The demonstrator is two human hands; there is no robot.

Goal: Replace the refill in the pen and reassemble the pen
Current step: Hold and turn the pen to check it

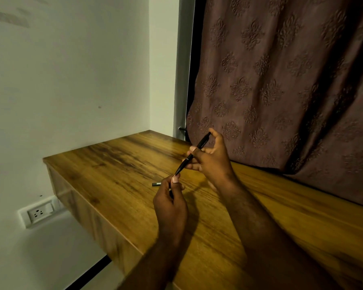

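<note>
Wood desk lies beneath both hands; right hand grips black pen, fingers curled round its barrel, slanted above desk; left hand pinches pen's lower tip; small dark-and-silver piece lies on desk beside left hand.

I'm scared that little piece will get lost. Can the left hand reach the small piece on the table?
Probably yes. The small piece lies on the table just beside the left hand, with nothing between them. But that hand pinches the pen by its tip, so it must let go first.
</note>
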